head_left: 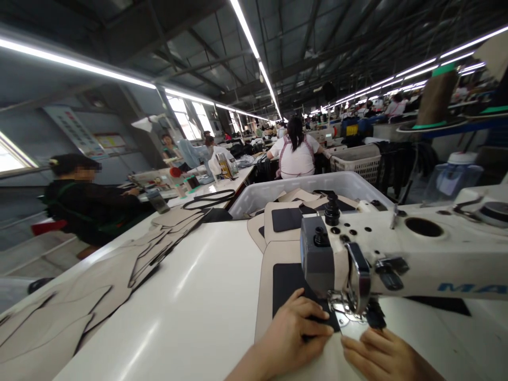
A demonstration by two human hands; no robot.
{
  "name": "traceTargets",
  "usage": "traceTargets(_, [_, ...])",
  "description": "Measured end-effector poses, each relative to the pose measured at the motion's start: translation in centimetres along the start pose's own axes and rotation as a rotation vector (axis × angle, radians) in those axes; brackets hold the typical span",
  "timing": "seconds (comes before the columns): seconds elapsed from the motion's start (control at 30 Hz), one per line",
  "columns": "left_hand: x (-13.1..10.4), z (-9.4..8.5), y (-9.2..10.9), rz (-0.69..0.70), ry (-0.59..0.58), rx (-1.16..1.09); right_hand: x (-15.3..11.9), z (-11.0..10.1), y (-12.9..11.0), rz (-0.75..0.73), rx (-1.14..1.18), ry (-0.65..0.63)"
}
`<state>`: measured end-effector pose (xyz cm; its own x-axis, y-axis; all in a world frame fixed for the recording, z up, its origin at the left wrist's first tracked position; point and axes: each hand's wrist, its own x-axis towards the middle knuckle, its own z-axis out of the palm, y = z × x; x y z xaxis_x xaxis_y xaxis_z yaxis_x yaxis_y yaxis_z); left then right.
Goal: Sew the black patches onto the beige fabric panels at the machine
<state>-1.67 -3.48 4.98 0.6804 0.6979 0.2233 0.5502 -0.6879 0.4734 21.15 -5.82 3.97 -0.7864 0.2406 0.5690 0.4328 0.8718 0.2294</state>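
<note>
Both flat hands (296,328) press seemingly felt-like beige panel (265,286).

Big factory hall, dark steel roof (206,37), long strip lights (254,50), bright windows (186,116) on left wall, rows of white worktops (190,296), seated workers (296,151) beyond.

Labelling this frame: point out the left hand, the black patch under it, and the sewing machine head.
left hand (299,325): head view, on the knuckles.
black patch (288,283): head view, on its bare upper part.
sewing machine head (317,259): head view, on the grey face plate.
</note>
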Motion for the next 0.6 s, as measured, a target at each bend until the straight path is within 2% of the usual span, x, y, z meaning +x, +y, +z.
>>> traceTargets(0.07, [0.4,0.2,-0.6,0.015,0.03,-0.015,0.1,0.1,0.5,0.011,-0.012,0.008])
traceTargets(0.2, [1.3,-0.2,-1.3,0.031,0.041,-0.026,-0.1,0.3,1.3,0.018,-0.08,-0.094])
traceTargets(0.3, [1.5,-0.8,-1.0,0.035,0.043,-0.004,-0.3,0.5,1.4,0.076,-0.097,-0.077])
traceTargets(0.4, [0.7,0.3,-0.6,0.054,0.073,0.069,-0.4,1.2,1.3,0.05,-0.084,-0.045])
traceTargets(0.47, [0.0,2.2,-0.5,0.179,0.196,0.218,-0.3,1.5,1.3,0.119,-0.025,0.083])
traceTargets(0.5, [-0.3,3.4,-0.4,0.247,0.302,0.312,-0.2,1.4,1.3,0.166,0.012,0.143])
traceTargets(0.57, [-0.7,5.6,-0.3,0.316,0.489,0.48,0.0,1.1,1.5,0.206,0.061,0.17])
traceTargets(0.6, [-0.7,6.4,-0.2,0.308,0.549,0.54,0.0,0.7,1.6,0.19,0.061,0.134])
